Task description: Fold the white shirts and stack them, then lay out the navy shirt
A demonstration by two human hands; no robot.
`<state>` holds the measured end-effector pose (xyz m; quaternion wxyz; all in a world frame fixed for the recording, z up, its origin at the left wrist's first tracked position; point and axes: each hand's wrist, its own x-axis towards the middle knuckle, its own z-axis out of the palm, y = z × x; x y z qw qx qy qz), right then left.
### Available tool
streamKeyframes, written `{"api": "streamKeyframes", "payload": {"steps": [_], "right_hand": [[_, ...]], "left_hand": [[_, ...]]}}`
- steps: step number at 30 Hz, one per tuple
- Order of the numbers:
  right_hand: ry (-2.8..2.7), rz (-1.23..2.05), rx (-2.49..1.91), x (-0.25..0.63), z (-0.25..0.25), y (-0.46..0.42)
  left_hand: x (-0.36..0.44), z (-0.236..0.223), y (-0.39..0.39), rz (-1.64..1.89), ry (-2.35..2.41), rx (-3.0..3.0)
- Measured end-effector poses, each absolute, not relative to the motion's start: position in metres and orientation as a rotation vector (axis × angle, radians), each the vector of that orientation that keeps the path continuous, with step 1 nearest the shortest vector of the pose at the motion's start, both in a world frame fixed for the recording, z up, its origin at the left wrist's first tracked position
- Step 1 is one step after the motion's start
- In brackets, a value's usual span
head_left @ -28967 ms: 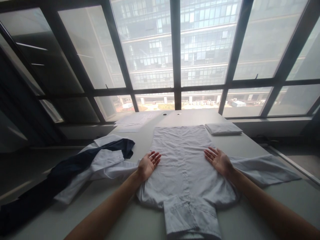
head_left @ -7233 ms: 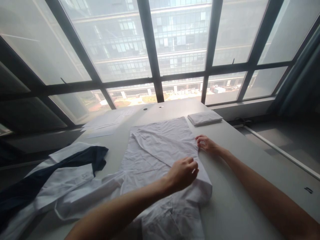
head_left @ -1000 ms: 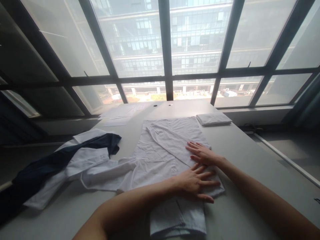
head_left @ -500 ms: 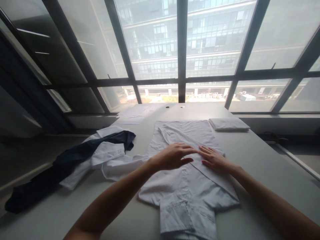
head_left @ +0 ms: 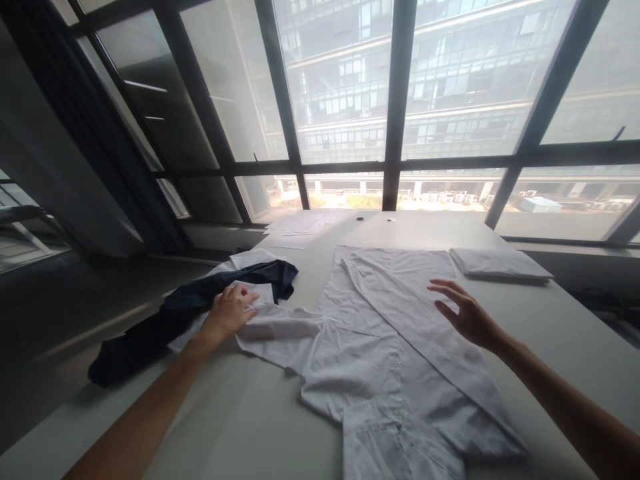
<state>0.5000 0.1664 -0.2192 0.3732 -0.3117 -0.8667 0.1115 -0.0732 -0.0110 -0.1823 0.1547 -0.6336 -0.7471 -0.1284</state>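
Note:
A white long-sleeved shirt (head_left: 360, 360) lies spread on the table, its collar end toward me. One sleeve is folded diagonally across the body, and the other sleeve (head_left: 280, 333) stretches out to the left. My left hand (head_left: 231, 312) is at the cuff (head_left: 263, 293) of that outstretched sleeve, fingers over the cloth, thumb and forefinger apart. Whether the fingertips touch the cuff or hover just above it is unclear. Over the right side of the shirt, my right hand (head_left: 467, 315) is raised and open, with nothing in it.
Dark blue and white clothes (head_left: 165, 313) lie heaped at the table's left edge, beside the cuff. A folded white cloth (head_left: 500, 265) rests at the back right. Papers (head_left: 300, 230) lie at the far left of the white table (head_left: 250, 413). Large windows stand behind.
My left hand has moved from the middle of the shirt left to the cuff. My right hand has lifted off the shirt. The view has turned somewhat left.

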Motion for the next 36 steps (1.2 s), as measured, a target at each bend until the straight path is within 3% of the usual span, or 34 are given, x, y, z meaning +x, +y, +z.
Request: {"api": "streamKeyframes", "payload": {"steps": [9,14,18,21,26,32,36], "right_hand": [[-2.209,0.603,-0.519,0.395,-0.174,0.131],[-1.958,1.171,-0.416,0.328,-0.144,0.105],[-1.568,1.537,-0.388,0.31,-0.123,0.095],[-1.36,1.531,-0.507,0.321,-0.115,0.097],[-1.016,1.404,-0.743,0.353,-0.109,0.118],[-0.931,1.352,-0.655,0.39,-0.087,0.167],[-0.977,1.423,-0.681,0.408,-0.085,0.2]], "left_hand": [[-0.038,-0.104,0.008,-1.199,-2.308,-1.421],[0.065,-0.058,0.02,-1.551,-1.913,-1.697],[0.152,-0.073,0.033,-1.729,-1.669,-2.186],[0.201,-0.102,0.032,-1.601,-1.496,-2.589],[0.237,-0.139,-0.001,-1.207,-1.237,-2.748],[0.214,-0.164,-0.035,-0.752,-0.95,-2.713],[0.182,-0.182,-0.049,-0.714,-1.061,-2.392]]}}
